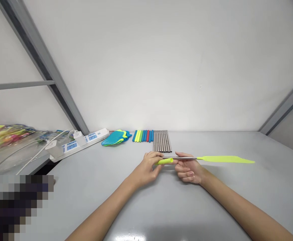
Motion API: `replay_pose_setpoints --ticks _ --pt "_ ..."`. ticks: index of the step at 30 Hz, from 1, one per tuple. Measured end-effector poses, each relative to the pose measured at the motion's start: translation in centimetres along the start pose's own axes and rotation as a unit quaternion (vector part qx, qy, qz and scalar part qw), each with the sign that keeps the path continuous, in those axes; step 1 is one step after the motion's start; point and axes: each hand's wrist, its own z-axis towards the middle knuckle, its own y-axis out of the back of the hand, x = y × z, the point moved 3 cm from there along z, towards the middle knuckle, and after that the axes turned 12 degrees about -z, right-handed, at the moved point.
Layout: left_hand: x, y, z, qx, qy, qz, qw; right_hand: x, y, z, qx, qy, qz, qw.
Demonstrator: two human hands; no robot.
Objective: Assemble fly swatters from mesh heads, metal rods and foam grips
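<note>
My left hand (pixel 148 170) is closed around a hollow yellow-green handle tube (pixel 167 161), its open end facing right. A thin metal rod (pixel 188 157) runs just above that tube, and its left end reaches my left fingers. My right hand (pixel 188 170) holds the rod between thumb and fingers, the other fingers curled. At the rod's right end is a yellow-green fly swatter head (pixel 223 159), seen almost edge-on. Whether my left fingers also grip the rod is hidden. Both hands are a little above the grey table.
Behind my hands lie a row of metal rods (pixel 162 141), a row of coloured handle tubes (pixel 142 136) and a pile of blue and yellow-green swatter heads (pixel 115 138). A white power strip (pixel 86 144) with plugs and cables is at left, near plastic-bagged items (pixel 7 137).
</note>
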Motion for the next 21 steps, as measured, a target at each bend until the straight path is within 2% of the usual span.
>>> replay_pose_setpoints --ticks 8,14,21 --pt "-0.2 -0.1 -0.1 -0.012 0.002 -0.033 0.999 -0.1 -0.3 0.6 -0.106 0.059 -0.071 0.990" --pt "-0.3 -0.3 -0.2 -0.019 0.017 -0.054 0.998 -0.2 -0.1 0.8 -0.182 0.081 -0.070 0.978" --pt "0.0 -0.7 -0.1 -0.007 0.012 -0.068 0.998 -0.2 -0.9 1.3 -0.227 0.144 -0.086 0.959"
